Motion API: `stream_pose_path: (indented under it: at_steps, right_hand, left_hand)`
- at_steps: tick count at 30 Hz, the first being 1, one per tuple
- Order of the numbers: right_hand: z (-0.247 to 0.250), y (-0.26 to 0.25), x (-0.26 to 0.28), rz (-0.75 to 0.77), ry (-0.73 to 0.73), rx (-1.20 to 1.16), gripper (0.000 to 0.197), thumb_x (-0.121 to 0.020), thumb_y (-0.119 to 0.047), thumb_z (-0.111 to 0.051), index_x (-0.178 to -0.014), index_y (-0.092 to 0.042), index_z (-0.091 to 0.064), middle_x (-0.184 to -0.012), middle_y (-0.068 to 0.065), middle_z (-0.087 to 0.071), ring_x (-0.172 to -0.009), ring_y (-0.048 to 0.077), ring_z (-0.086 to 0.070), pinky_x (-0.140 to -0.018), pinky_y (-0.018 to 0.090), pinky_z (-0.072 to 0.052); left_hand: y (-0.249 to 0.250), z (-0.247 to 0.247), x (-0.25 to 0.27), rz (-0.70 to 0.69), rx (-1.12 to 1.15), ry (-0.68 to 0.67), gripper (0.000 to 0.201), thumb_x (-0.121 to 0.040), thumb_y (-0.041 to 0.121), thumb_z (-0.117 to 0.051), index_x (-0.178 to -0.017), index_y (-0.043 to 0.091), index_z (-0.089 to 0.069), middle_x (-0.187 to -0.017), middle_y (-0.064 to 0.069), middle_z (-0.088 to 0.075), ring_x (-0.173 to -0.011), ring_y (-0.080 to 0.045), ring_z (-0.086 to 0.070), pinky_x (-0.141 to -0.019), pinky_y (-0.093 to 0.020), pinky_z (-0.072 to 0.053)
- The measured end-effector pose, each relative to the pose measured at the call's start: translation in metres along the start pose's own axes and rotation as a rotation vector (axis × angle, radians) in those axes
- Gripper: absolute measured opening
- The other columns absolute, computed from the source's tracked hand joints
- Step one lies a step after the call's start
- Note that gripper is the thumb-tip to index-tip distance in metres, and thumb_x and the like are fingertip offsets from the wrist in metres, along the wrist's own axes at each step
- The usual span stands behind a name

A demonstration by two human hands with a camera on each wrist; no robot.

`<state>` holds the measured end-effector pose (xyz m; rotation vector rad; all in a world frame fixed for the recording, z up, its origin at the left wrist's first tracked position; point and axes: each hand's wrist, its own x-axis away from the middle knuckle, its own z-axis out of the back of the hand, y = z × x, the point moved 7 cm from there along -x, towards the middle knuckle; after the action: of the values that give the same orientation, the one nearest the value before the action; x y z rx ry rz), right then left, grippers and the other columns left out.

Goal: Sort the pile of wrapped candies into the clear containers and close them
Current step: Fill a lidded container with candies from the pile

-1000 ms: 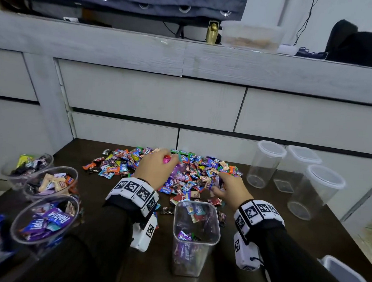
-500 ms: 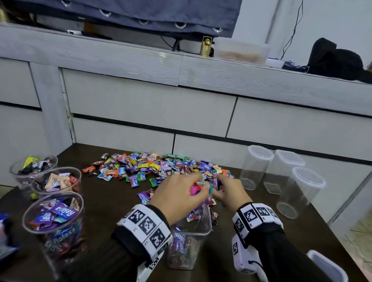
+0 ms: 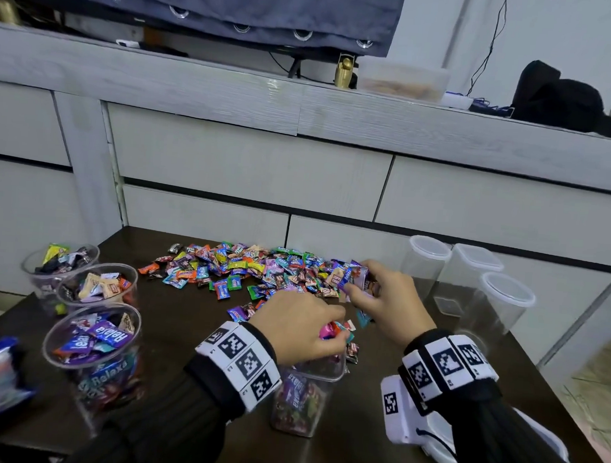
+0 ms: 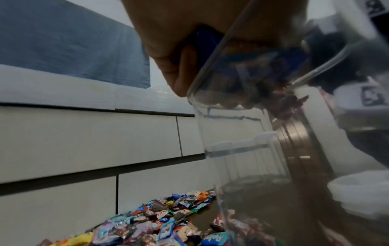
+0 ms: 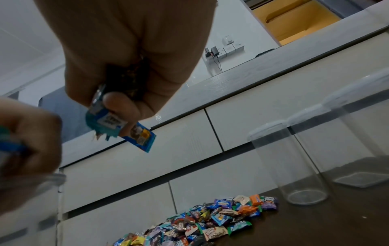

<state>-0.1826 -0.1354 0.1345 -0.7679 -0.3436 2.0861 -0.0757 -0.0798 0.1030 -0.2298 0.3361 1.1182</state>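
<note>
A pile of wrapped candies (image 3: 258, 269) (image 4: 151, 223) (image 5: 210, 223) lies across the far half of the dark table (image 3: 182, 316). My left hand (image 3: 304, 327) hovers over the mouth of a square clear container (image 3: 303, 397) (image 4: 242, 116) partly filled with candies, its fingers curled round several candies (image 3: 333, 332). My right hand (image 3: 386, 298) (image 5: 126, 103) is raised just right of it and grips a bunch of candies (image 3: 355, 276) (image 5: 118, 126), mostly blue and purple wrappers.
Three open round containers with sorted candies (image 3: 93, 343) stand at the left edge. Three lidded clear containers (image 3: 505, 303) (image 5: 286, 166), two of them empty, stand at the back right. A white lid (image 3: 542, 439) lies under my right forearm. Grey drawers (image 3: 250, 169) rise behind the table.
My left hand came back from the pile with candies to above the square container. My right hand lifted off the pile with a bunch of candies. The camera shifted slightly.
</note>
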Motion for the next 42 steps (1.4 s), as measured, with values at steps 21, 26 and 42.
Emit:
stream_pose_path:
  at_steps: [21, 26, 42]
  right_hand:
    - [-0.006, -0.003, 0.001, 0.017, -0.009, 0.025, 0.03, -0.087, -0.026, -0.066, -0.111, -0.009, -0.062, -0.092, 0.005, -0.069, -0.079, 0.021, -0.063, -0.067, 0.029, -0.046]
    - [-0.007, 0.0, 0.0, 0.008, -0.02, 0.028, 0.028, -0.087, -0.025, -0.065, -0.109, -0.008, -0.062, -0.088, 0.005, -0.067, -0.078, 0.021, -0.061, -0.065, 0.026, -0.045]
    - [0.002, -0.005, 0.0, 0.021, -0.012, -0.014, 0.023, -0.087, -0.025, -0.066, -0.103, -0.01, -0.061, -0.087, 0.007, -0.068, -0.078, 0.024, -0.062, -0.07, 0.035, -0.048]
  left_hand:
    - [0.006, -0.001, 0.007, -0.028, 0.038, -0.029, 0.035, -0.085, 0.048, -0.048, -0.1, 0.022, -0.066, -0.093, 0.003, -0.06, -0.08, -0.02, -0.059, -0.06, -0.029, -0.04]
    - [0.005, -0.003, 0.005, -0.01, 0.091, -0.049, 0.034, -0.082, 0.046, -0.051, -0.097, 0.018, -0.065, -0.094, 0.003, -0.043, -0.067, -0.015, -0.041, -0.053, -0.025, -0.025]
    - [-0.015, 0.007, 0.023, 0.189, 0.722, 0.312, 0.003, -0.089, 0.028, -0.058, -0.091, 0.027, -0.056, -0.081, 0.011, -0.06, -0.076, -0.005, -0.058, -0.066, -0.014, -0.044]
